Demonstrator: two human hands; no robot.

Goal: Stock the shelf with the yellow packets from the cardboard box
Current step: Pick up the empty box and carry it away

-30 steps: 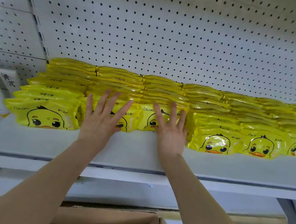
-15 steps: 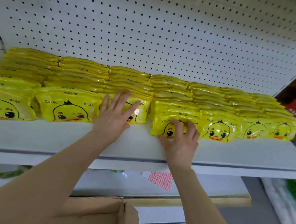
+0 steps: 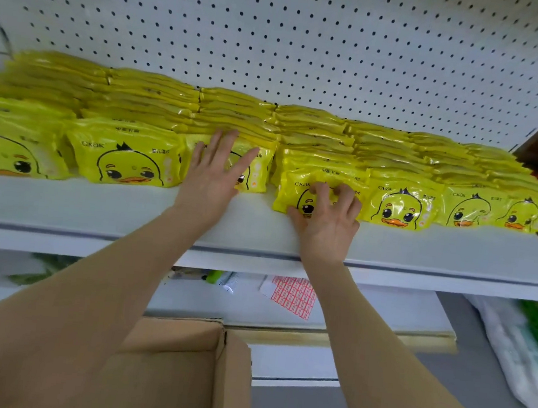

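Since a second ago both my hands slid right along the shelf (image 3: 258,232). Right hand (image 3: 327,218) fingers curl, gripping a yellow packet (image 3: 291,186) at the row's front; left hand (image 3: 212,173) presses flat, fingers spread, on the neighbouring packet. Below the shelf sits the cardboard box (image 3: 232,382). Tugging hard could topple the slippery row.

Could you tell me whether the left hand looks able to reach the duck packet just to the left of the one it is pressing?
Probably yes. The left hand lies flat on a front packet, and the neighbouring duck packet stands directly beside it at the shelf front, with nothing between them.
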